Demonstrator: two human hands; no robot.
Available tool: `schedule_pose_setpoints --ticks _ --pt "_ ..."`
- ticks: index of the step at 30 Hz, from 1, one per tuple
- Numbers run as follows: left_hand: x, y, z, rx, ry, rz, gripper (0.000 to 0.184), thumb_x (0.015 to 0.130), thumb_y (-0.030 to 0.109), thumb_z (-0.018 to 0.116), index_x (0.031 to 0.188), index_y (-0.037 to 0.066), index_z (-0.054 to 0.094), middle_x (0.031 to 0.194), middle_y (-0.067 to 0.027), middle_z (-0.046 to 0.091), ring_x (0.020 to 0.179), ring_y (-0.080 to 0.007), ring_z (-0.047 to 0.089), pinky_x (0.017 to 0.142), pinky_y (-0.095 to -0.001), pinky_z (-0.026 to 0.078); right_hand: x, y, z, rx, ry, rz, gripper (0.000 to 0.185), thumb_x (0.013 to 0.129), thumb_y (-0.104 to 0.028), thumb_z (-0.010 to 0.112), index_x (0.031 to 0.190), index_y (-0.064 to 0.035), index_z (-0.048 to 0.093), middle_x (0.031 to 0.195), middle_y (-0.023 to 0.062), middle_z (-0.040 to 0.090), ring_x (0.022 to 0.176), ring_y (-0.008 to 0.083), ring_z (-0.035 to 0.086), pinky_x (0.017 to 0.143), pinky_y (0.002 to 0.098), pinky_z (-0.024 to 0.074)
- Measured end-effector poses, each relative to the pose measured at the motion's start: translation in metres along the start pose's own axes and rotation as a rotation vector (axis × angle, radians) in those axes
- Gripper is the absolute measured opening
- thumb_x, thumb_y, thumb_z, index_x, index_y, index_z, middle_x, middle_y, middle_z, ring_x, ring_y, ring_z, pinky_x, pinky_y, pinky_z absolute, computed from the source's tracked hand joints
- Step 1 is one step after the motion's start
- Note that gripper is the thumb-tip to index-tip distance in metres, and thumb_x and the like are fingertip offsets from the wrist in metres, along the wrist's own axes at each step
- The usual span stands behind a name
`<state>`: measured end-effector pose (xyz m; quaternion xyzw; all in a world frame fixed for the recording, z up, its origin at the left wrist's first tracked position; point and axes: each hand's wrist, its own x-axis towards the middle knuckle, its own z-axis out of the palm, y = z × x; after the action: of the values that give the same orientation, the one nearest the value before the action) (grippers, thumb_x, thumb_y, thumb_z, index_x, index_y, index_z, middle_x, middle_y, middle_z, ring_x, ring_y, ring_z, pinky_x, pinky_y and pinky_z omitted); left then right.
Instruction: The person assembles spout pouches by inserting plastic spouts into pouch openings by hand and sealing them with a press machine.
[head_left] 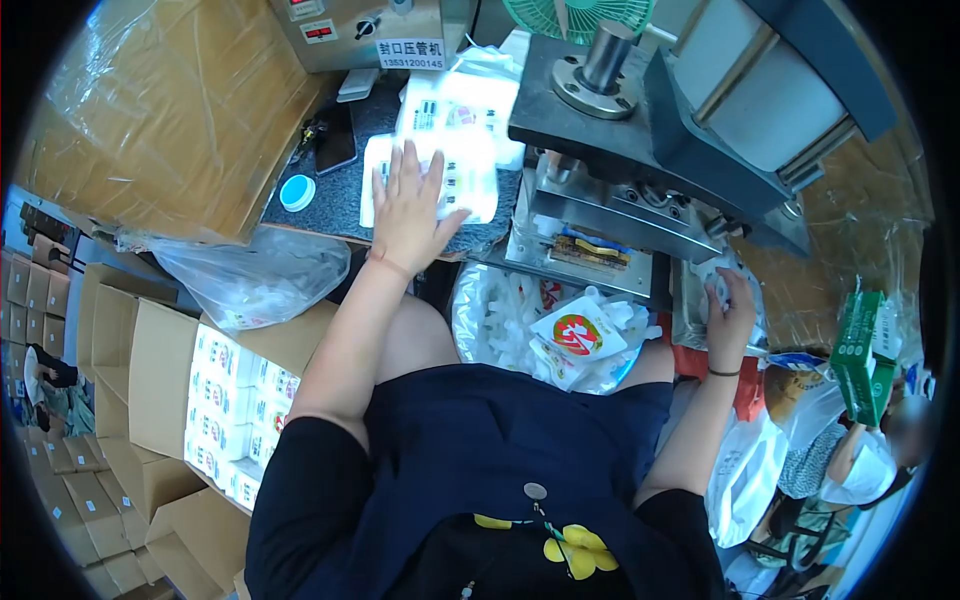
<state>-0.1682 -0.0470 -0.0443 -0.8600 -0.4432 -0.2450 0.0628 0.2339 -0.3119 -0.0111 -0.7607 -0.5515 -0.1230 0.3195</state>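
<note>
My left hand (408, 215) lies flat, fingers spread, on a white printed pouch (470, 185). More white pouches (465, 105) lie behind it on the dark worktop. At the right, my right hand (732, 315) reaches over a metal tray (690, 325) beside the press; its fingers are bent and apart, near clear plastic in the tray. I see nothing held between them. The press (620, 210) stands between my hands, with a metal plate under its head. A bag-lined tub (470, 335) at my lap holds small translucent plastic pieces and a pouch with a red-green print (578, 335).
A blue-white cap (297, 192) and a phone (335, 140) lie left on the worktop. Behind are a control box (370, 30) and a green fan (580, 15). An open carton (165, 385) of white packs stands lower left. Another person holds a green box (858, 360) at right.
</note>
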Motion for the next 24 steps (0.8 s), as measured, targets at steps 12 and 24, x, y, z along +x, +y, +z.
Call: schedule_pose_setpoints --ticks 12,24 --pt "-0.079 0.097 -0.046 -1.291 -0.477 -0.317 0.019 0.093 0.016 0.075 0.098 -0.002 0.075 0.084 -0.0069 0.074 0.075 -0.0067 0.064 0.069 -0.0252 0.052 -0.020 -0.112 0.005 1.221 -0.394 0.285 0.019 0.095 -0.013 0.072 0.107 -0.0059 0.059 0.092 -0.0009 0.058 0.078 0.0042 0.053 0.065 0.0207 0.0430" --pt "-0.096 0.159 -0.055 -1.730 -1.051 -0.449 0.032 0.102 0.026 0.066 0.113 -0.004 0.071 0.103 -0.0066 0.075 0.090 -0.0081 0.067 0.083 -0.0265 0.056 0.012 -0.116 -0.035 0.609 -0.569 -0.155 0.021 0.085 -0.020 0.081 0.097 -0.0051 0.074 0.091 0.0099 0.071 0.083 0.0243 0.068 0.075 0.0310 0.0520"
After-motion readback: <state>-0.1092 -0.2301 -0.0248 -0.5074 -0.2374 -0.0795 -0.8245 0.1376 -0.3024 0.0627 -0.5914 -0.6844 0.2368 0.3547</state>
